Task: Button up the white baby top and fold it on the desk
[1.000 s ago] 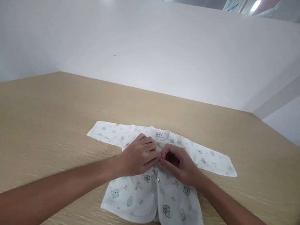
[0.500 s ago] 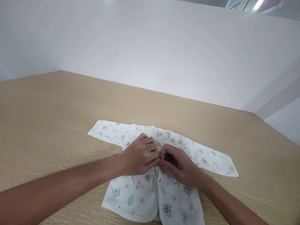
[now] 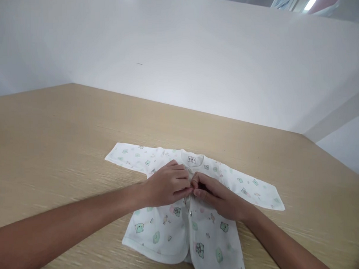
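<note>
In the head view, at lower middle, spread on a wood-toned table (image 3: 64,134) with collar end away from the camera: a small white jacket (image 3: 163,235), printed with green bear-like faces and other little figures. Sleeves stretched out to both sides, the left sleeve (image 3: 130,154) and the right sleeve (image 3: 255,188) both lying flat. Inside the neckline, a small printed label (image 3: 191,159), too fine to read. Over the chest, from the left, the left hand (image 3: 169,184), palm down, fingers curled in and closed on the front opening; from the right, the right hand (image 3: 218,198), thumb and forefinger brought together on the same edge. Tips of both hands meeting, touching one another, just below the collar, with the exact bit of cloth between them hidden. Below the fingertips, on the front edge, a small shiny snap (image 3: 191,214); farther down, front panels parting toward the rounded hem. Beyond the table, a pale upright panel (image 3: 194,63) with a short dark mark (image 3: 139,64), and past its top edge, at upper right, a bright light (image 3: 310,3).
</note>
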The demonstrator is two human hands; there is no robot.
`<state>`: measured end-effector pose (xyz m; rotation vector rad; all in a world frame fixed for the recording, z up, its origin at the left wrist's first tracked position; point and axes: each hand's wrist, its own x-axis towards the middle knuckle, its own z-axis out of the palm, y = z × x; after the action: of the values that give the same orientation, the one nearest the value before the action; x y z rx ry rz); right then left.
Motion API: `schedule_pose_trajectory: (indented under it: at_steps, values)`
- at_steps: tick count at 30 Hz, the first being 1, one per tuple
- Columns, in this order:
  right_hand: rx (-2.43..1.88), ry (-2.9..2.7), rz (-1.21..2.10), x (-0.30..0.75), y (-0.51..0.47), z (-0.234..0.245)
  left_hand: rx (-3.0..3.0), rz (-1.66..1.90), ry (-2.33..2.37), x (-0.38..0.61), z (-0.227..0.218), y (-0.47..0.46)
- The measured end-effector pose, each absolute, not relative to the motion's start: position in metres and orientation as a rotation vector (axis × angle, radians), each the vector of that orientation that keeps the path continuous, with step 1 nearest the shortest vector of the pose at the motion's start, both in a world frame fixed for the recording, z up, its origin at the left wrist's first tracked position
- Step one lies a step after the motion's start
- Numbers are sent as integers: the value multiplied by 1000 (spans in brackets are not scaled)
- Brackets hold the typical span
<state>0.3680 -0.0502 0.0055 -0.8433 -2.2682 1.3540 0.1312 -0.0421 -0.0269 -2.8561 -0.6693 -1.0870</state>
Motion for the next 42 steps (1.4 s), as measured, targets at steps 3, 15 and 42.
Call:
schedule_pose_trajectory:
  at_steps: [3,15,42]
  values:
    - [-822,-2187,1494,369,-49,6,-2918,-1111,-703,130,-28,-41]
    - [-902,-1788,1624,378,-35,-14,-3395,-1075,-984,125,-12,-39]
    - [-915,-1818,1581,370,-43,-2,-3355,-1046,-963,126,-10,-41]
